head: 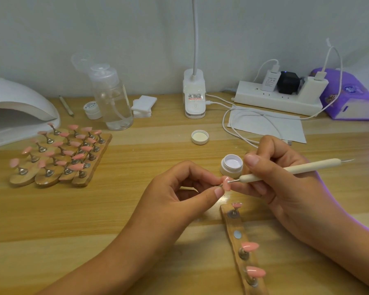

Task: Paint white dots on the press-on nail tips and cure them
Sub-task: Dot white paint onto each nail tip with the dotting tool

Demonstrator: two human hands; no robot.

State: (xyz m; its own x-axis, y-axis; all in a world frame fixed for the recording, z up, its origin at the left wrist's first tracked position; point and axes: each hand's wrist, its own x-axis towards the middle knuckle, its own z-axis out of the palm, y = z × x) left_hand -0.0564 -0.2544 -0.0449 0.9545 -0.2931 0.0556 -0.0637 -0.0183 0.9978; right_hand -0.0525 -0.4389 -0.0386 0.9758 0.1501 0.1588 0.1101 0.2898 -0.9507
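My left hand (180,189) pinches a small metal stand carrying a pink nail tip (226,184) between thumb and fingers. My right hand (283,177) grips a cream dotting pen (290,169), and its ball tip touches the pink tip's surface. Just behind stands an open small jar of white gel (231,165); its lid (199,137) lies farther back. A wooden strip holder (240,241) in front holds three more pink tips on stands and one bare magnet spot. Several wooden holders with many pink tips (60,154) lie at left. The white curing lamp (15,109) sits far left.
At the back stand a clear pump bottle (112,99), a small white jar (92,109), cotton pads (143,106), a thin stick (66,105), a clip lamp base (194,94), a power strip with chargers (279,96), cables over paper (264,124) and a purple tissue pack (349,96).
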